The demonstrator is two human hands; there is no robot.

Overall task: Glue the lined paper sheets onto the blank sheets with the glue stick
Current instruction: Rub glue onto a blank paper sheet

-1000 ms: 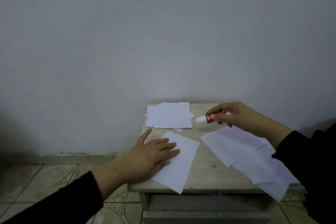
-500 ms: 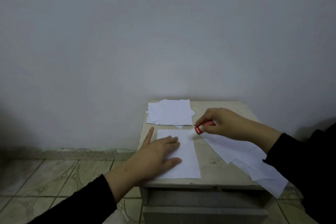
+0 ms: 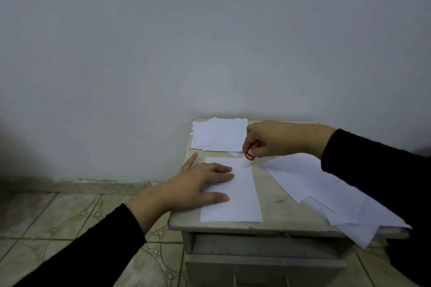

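A blank white sheet (image 3: pixel 240 198) lies flat on the small table (image 3: pixel 275 193), square to its front edge. My left hand (image 3: pixel 198 184) rests palm down on the sheet's left half, fingers spread. My right hand (image 3: pixel 272 138) grips a red and white glue stick (image 3: pixel 249 155), tilted, with its white tip touching the sheet's far right corner. Lined sheets (image 3: pixel 310 182) fan out on the table's right side under my right forearm. A stack of smaller white sheets (image 3: pixel 219 136) sits at the table's back.
The table stands against a plain grey wall (image 3: pixel 210 42). Its drawer front (image 3: pixel 263 268) shows below the top. Some lined sheets overhang the table's front right edge (image 3: pixel 363 235). Patterned floor tiles (image 3: pixel 58 221) lie to the left.
The blank sheet has been turned square to the table edge under my left hand. My right hand brought the glue stick left and down until its tip met the sheet's far corner.
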